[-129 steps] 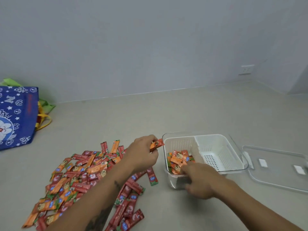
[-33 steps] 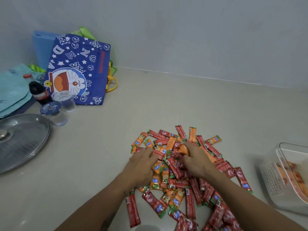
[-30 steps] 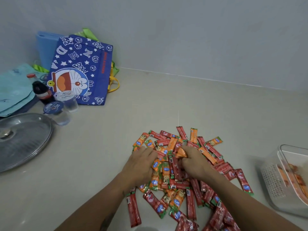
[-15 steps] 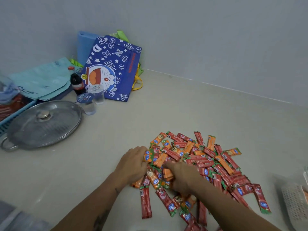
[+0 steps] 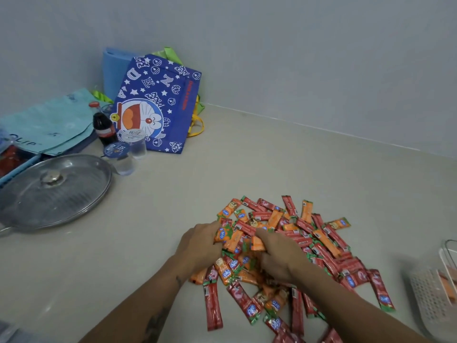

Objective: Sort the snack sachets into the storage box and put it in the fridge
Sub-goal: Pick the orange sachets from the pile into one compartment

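1. A metal-rimmed glass pan lid (image 5: 53, 191) is seen flat on the pale surface (image 5: 173, 194) at far left, knob up.
2. Behind it a teal bag (image 5: 47, 125) lies flat; a dark cola bottle (image 5: 103, 128) stands upright beside two sealed water cups (image 5: 123, 157).
3. A blue cartoon-print tote bag (image 5: 158, 105) is propped against the wall behind the cups.
4. The left hand (image 5: 200, 246) is placed at the left edge of the sachet pile (image 5: 296, 248), fingers curled around a bunch of orange sachets (image 5: 228, 237); these are gripped with long axes running roughly from near left to far right.
5. The right hand (image 5: 279, 256) is just beside the left, over the pile's middle, with an orange sachet (image 5: 257, 243) pinched by the curled fingers; its orientation cannot be told.
6. The pile is spread on the surface from centre to right. No common heading is noted: red sachets along the right flank mostly run diagonally from far left to near right.
7. One red sachet (image 5: 212, 303) at the near left lies almost straight toward the camera; another (image 5: 243, 303) is angled beside it.
8. The storage box (image 5: 435, 293) is cut off at the right edge, well apart from the hands; its white perforated basket wall is visible, with something orange inside.
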Tool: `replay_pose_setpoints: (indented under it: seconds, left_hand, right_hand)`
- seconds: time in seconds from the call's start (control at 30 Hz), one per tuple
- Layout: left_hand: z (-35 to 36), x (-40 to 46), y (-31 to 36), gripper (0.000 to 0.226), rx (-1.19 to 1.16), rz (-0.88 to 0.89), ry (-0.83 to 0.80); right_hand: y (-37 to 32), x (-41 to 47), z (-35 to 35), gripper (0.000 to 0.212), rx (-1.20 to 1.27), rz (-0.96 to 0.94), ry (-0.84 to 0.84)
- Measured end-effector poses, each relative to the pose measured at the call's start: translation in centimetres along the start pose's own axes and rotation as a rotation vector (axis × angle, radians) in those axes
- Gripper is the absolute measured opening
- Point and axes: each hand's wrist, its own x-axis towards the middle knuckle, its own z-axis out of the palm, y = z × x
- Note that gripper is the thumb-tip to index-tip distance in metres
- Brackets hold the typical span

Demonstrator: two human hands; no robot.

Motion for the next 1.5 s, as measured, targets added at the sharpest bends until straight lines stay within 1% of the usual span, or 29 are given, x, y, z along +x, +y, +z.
replay_pose_setpoints:
  seconds: [0.1,0.2,0.27,0.33,0.4,0.47,0.53,0.6,0.7,0.8,0.9,0.97,1.0,1.07,1.13,1.17,1.23,1.3,1.4,1.5]
  left_hand:
    - [-0.1,-0.5,-1.1,0.015,-0.018,0.035,-0.034]
    - [-0.1,-1.6,-2.2,0.016,-0.022,0.063,-0.046]
    - [0.1,-2.4,-2.4,0.024,-0.028,0.079,-0.072]
    - [0.4,-2.9,-2.7,0.042,0.002,0.106,-0.090]
    - [0.8,-3.3,-3.1,0.062,0.041,0.130,-0.113]
    - [1.3,-3.5,-3.3,0.065,0.064,0.147,-0.137]
    - [1.6,-3.5,-3.4,0.063,0.072,0.167,-0.124]
    - [1.6,-3.3,-3.5,0.060,0.082,0.174,-0.103]
    - [1.8,-2.8,-3.6,0.045,0.113,0.207,-0.048]
    - [1.5,-2.6,-2.9,0.038,0.114,0.241,0.035]
    - [0.4,-2.3,-1.0,0.034,0.076,0.270,0.083]
    - [-0.4,-1.9,0.7,0.033,0.018,0.283,0.101]
    - [-0.7,-1.7,1.7,0.033,-0.012,0.288,0.105]
    - [-1.2,-1.4,3.9,0.032,-0.067,0.306,0.109]
    - [-1.4,-1.0,6.8,0.020,-0.132,0.335,0.102]
    - [-1.4,-0.8,8.3,0.014,-0.153,0.353,0.097]
    - [-1.3,-0.5,11.6,0.008,-0.174,0.383,0.079]
    - [-0.7,-0.2,14.8,0.007,-0.181,0.418,0.066]
    - [0.4,0.3,19.8,0.009,-0.194,0.474,0.058]
    - [1.9,0.4,24.5,0.010,-0.151,0.500,0.029]
  right_hand:
    - [-0.8,0.9,-0.2,0.030,-0.001,-0.055,0.040]
    - [-1.8,2.5,0.1,0.056,-0.064,-0.088,-0.027]
    - [-2.6,3.3,0.5,0.065,-0.128,-0.090,-0.081]
    - [-3.1,3.9,1.1,0.066,-0.186,-0.103,-0.099]
    - [-3.1,4.2,1.7,0.060,-0.193,-0.114,-0.092]
    - [-2.6,4.2,2.0,0.046,-0.159,-0.105,-0.059]
    - [-2.0,3.9,1.8,0.034,-0.111,-0.094,-0.012]
    - [-1.3,3.4,1.4,0.028,-0.019,-0.065,0.047]
    - [-0.3,2.1,0.4,0.014,0.152,-0.033,0.168]
    - [0.5,0.3,-1.1,0.004,0.386,0.004,0.208]
    - [1.4,-2.3,-2.7,0.018,0.538,0.048,0.276]
    - [2.6,-4.2,-3.6,0.016,0.582,0.079,0.314]
    - [3.4,-5.2,-4.2,0.014,0.593,0.100,0.324]
    - [5.4,-7.1,-5.4,0.017,0.583,0.142,0.364]
    - [7.7,-9.2,-7.0,0.023,0.588,0.176,0.424]
    - [8.8,-10.3,-8.1,0.024,0.591,0.188,0.455]
    - [11.1,-12.6,-10.3,0.023,0.609,0.213,0.530]
    - [13.2,-15.2,-12.5,0.023,0.621,0.243,0.612]
    - [16.7,-18.9,-14.6,0.020,0.557,0.299,0.708]
    - [20.6,-21.9,-15.4,0.016,0.418,0.422,0.705]
